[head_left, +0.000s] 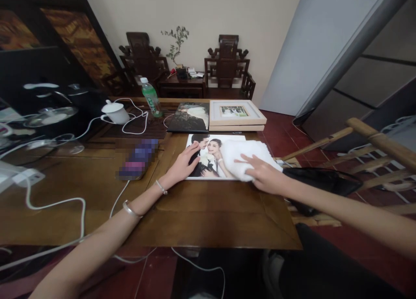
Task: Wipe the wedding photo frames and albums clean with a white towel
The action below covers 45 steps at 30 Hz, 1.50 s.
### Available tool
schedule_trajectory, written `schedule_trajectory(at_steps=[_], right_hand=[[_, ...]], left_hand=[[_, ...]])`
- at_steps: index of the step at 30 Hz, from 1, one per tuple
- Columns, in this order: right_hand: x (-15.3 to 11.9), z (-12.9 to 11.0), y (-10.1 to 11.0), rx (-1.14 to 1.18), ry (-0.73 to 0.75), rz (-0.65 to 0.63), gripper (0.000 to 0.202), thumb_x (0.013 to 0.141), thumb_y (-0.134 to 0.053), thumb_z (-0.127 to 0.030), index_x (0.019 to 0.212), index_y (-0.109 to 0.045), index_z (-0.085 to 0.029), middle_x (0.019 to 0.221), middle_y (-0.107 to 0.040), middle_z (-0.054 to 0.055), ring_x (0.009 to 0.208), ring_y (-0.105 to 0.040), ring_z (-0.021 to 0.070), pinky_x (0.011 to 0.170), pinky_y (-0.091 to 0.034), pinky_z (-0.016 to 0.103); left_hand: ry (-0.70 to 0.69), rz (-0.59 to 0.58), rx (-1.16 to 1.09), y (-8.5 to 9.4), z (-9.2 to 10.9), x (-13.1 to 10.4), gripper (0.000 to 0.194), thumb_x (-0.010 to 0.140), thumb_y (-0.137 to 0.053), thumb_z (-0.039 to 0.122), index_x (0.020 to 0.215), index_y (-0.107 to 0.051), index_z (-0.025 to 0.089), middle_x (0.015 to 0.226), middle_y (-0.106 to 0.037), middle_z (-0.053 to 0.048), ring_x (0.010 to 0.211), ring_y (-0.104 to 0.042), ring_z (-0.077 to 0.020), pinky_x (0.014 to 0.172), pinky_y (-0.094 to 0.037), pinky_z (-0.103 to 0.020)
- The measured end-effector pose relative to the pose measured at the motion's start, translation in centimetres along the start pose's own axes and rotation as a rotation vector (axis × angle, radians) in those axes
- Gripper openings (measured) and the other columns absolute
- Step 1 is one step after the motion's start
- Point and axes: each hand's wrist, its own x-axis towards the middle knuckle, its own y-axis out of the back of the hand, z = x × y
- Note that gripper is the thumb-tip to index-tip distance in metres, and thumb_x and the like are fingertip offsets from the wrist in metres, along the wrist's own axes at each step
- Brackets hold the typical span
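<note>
A wedding photo panel with a couple on it lies flat near the right end of the wooden table. My left hand rests along its left edge, fingers stretched out and holding nothing. On the panel's right part sits a bunched white fluffy cloth, hiding that side of the picture. My right hand presses on the cloth and grips it, some fingers extended over it and others curled in.
Behind the panel lie a dark photo panel and light wooden frames. Leftward are a phone, a green-labelled bottle, a lidded white cup and white cables. A wooden chair stands at the right.
</note>
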Motion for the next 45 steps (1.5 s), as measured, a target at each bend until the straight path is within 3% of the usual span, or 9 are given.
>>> schedule_trajectory(at_steps=[5, 9, 17, 23, 28, 31, 36, 41, 45], right_hand=[[4.6, 4.8, 2.0, -0.046, -0.122, -0.088, 0.034, 0.069, -0.046, 0.000, 0.095, -0.062, -0.016, 0.134, -0.058, 0.019, 0.122, -0.055, 0.0309, 0.095, -0.046, 0.046], [6.7, 6.0, 2.5, -0.086, -0.177, -0.112, 0.035, 0.073, -0.044, -0.001, 0.102, -0.061, -0.013, 0.122, -0.062, 0.021, 0.105, -0.064, 0.0292, 0.086, -0.048, 0.039], [0.5, -1.5, 0.0, -0.050, -0.077, -0.036, 0.043, 0.068, -0.045, 0.005, 0.099, -0.067, -0.015, 0.152, -0.042, 0.016, 0.145, -0.026, 0.0381, 0.110, -0.031, 0.063], [-2.5, -5.5, -0.4, 0.006, 0.033, -0.046, 0.041, 0.065, -0.051, 0.002, 0.095, -0.070, -0.018, 0.152, -0.042, 0.012, 0.144, -0.028, 0.0390, 0.108, -0.031, 0.067], [1.3, -2.4, 1.1, -0.062, -0.012, -0.064, 0.041, 0.068, -0.048, 0.003, 0.098, -0.068, -0.016, 0.147, -0.049, 0.015, 0.138, -0.039, 0.0355, 0.106, -0.038, 0.056], [4.6, 0.6, 2.4, -0.086, -0.099, -0.145, 0.035, 0.070, -0.048, 0.000, 0.096, -0.066, -0.016, 0.139, -0.055, 0.019, 0.112, -0.061, 0.0304, 0.090, -0.047, 0.042], [9.2, 4.0, 4.1, -0.082, -0.119, -0.152, 0.034, 0.072, -0.047, -0.001, 0.099, -0.062, -0.016, 0.097, -0.069, 0.013, 0.088, -0.061, 0.0242, 0.070, -0.040, 0.030], [10.4, 4.1, 4.3, -0.094, -0.149, -0.163, 0.034, 0.072, -0.049, 0.000, 0.099, -0.063, -0.015, 0.094, -0.069, 0.012, 0.090, -0.060, 0.0238, 0.070, -0.037, 0.028], [7.9, 1.5, 2.7, -0.068, -0.167, -0.135, 0.039, 0.071, -0.047, 0.002, 0.102, -0.065, -0.014, 0.115, -0.065, 0.018, 0.097, -0.063, 0.0262, 0.077, -0.043, 0.033]], left_hand=[[0.001, 0.004, -0.009, 0.1, -0.1, 0.1, 0.049, 0.097, -0.043, 0.042, 0.136, -0.054, 0.015, 0.150, -0.045, -0.014, 0.141, -0.039, -0.0272, 0.118, -0.029, -0.049], [0.000, 0.009, -0.003, 0.1, -0.2, 0.1, 0.050, 0.096, -0.044, 0.043, 0.134, -0.056, 0.012, 0.148, -0.047, -0.017, 0.140, -0.041, -0.0271, 0.118, -0.030, -0.047], [0.010, 0.015, 0.009, 0.0, 0.0, 0.0, 0.049, 0.097, -0.043, 0.042, 0.136, -0.054, 0.014, 0.149, -0.046, -0.014, 0.141, -0.040, -0.0263, 0.119, -0.030, -0.047], [0.000, 0.007, 0.013, 0.0, 0.0, 0.1, 0.049, 0.098, -0.042, 0.041, 0.137, -0.053, 0.013, 0.151, -0.044, -0.014, 0.142, -0.038, -0.0261, 0.119, -0.029, -0.047], [-0.008, -0.008, 0.023, 0.2, 0.1, 0.1, 0.051, 0.098, -0.041, 0.041, 0.139, -0.051, 0.011, 0.151, -0.043, -0.015, 0.143, -0.037, -0.0251, 0.119, -0.028, -0.045], [-0.007, -0.015, 0.028, 0.3, 0.1, 0.1, 0.051, 0.099, -0.041, 0.041, 0.139, -0.051, 0.011, 0.151, -0.043, -0.015, 0.142, -0.037, -0.0254, 0.119, -0.029, -0.045], [-0.009, -0.021, 0.036, 0.4, -0.1, 0.1, 0.051, 0.098, -0.043, 0.042, 0.137, -0.052, 0.011, 0.150, -0.044, -0.016, 0.142, -0.039, -0.0259, 0.119, -0.028, -0.045], [-0.005, -0.024, 0.039, 0.4, -0.1, 0.1, 0.052, 0.098, -0.044, 0.043, 0.137, -0.052, 0.010, 0.150, -0.044, -0.017, 0.142, -0.039, -0.0268, 0.119, -0.028, -0.046], [-0.012, -0.016, 0.036, 0.3, -0.1, 0.0, 0.050, 0.098, -0.042, 0.042, 0.138, -0.052, 0.014, 0.151, -0.044, -0.015, 0.142, -0.039, -0.0263, 0.119, -0.029, -0.047]])
